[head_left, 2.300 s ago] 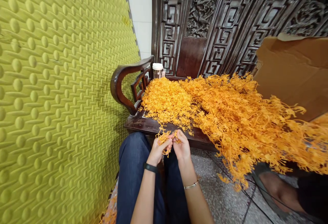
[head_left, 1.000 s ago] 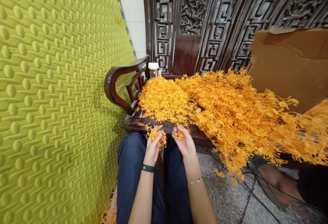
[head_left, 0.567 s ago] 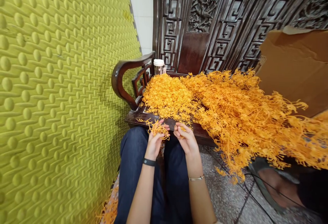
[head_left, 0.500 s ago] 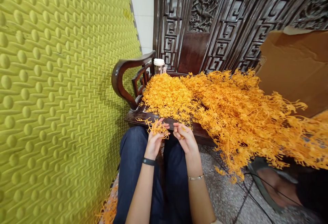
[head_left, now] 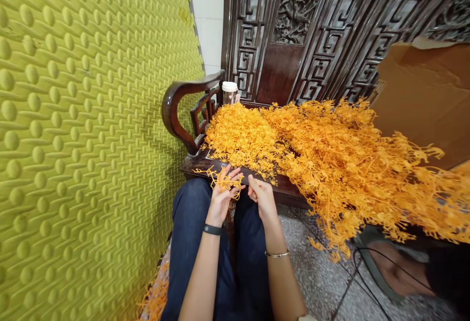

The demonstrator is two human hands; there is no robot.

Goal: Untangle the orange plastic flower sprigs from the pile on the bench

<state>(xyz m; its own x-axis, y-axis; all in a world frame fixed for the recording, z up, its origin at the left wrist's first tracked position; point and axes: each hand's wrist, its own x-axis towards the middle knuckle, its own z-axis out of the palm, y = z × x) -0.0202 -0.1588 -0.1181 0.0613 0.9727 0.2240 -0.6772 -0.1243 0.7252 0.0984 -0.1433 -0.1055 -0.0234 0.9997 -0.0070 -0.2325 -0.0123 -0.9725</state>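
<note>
My left hand (head_left: 220, 199), with a dark band at its wrist, holds a small bunch of orange branched plastic stems (head_left: 224, 180) across its palm and fingers. Some stem ends stick out to the left, over the bench edge. Just right of it, my right hand (head_left: 261, 194) has its fingers curled in and the thumb pressed on top. What sits in that pinch, if anything, is too small to make out. Beyond both hands, a heap of yellow-orange plastic blossom pieces (head_left: 244, 132) lies on the dark wooden bench (head_left: 194, 164).
A large pile of orange plastic sprays (head_left: 341, 164) covers the bench to the right. A lidded cup (head_left: 230, 93) stands by the armrest (head_left: 172, 103). Brown cardboard (head_left: 422, 100) leans at the right. Orange scraps (head_left: 156, 294) lie low left. Another person's foot (head_left: 398, 267) and black cables (head_left: 362, 282) are lower right.
My right hand has turned and curled its fingers in, with its thumb now on top; the orange bit seen at its palm no longer shows. The left hand's fingers have spread slightly around the stems.
</note>
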